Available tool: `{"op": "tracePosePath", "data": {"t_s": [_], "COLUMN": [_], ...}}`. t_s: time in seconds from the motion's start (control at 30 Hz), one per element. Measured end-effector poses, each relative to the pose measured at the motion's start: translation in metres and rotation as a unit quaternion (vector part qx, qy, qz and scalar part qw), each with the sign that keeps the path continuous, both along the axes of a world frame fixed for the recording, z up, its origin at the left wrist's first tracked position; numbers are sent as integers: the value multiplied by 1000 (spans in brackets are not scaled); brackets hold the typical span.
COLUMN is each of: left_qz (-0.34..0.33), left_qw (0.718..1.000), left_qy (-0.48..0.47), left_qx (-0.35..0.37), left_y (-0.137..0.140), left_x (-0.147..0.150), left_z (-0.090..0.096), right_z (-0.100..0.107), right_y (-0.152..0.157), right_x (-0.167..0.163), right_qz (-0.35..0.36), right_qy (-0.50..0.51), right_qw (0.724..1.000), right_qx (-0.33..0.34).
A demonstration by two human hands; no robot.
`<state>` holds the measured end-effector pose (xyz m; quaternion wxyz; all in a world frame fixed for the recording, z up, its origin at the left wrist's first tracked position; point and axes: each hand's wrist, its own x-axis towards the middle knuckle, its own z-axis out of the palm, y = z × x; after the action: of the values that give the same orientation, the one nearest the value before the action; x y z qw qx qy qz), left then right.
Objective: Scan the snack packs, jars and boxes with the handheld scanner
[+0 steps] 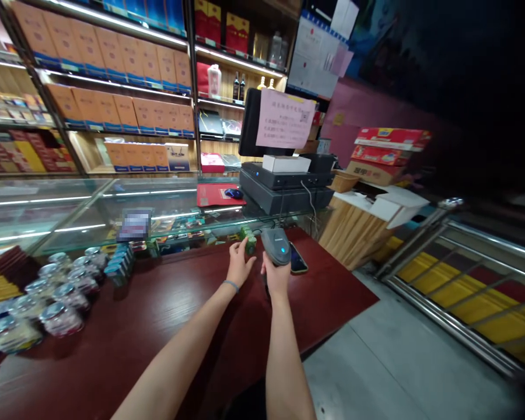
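My right hand (276, 275) is wrapped round the handle of a grey barcode scanner (275, 245), whose blue light glows on top. Left of it, my left hand (240, 263) has its thumb and fingers apart, the fingertips at a small group of green boxes (251, 242). Whether they touch the boxes I cannot tell for sure. A smartphone (298, 259) lies on the dark red counter (170, 332), just right of the scanner. A thin band circles my left wrist.
Lidded glass jars (63, 318) and small teal boxes (119, 265) stand in rows on the left. Behind the counter are a glass display case (175, 195), a mouse (233, 193), a cash drawer (271, 195) and a monitor (250, 125). A metal railing (455, 297) runs along the right.
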<state>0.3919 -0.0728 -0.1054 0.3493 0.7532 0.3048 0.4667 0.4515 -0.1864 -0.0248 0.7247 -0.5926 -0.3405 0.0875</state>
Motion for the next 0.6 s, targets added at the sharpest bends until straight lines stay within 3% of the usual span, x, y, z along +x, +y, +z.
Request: {"op": "tracePosePath", "data": {"t_s": [0.1,0.3,0.6], "left_qz": [-2,6,11], "left_qw": [1000,1000,999], "left_qy": [4,14,-1], "left_qx": [5,22,46], "left_y": [4,12,-1], "left_x": [14,23,8], "left_z": [-4,-5,9], "right_z": [2,-1,3], "right_y": [-3,-4,-6], "right_x": [8,15,9], "right_qz": [-23,-77,-50], "right_qy": [51,50,60], "right_qw": [998,995,996], "right_qx": [31,38,38]}}
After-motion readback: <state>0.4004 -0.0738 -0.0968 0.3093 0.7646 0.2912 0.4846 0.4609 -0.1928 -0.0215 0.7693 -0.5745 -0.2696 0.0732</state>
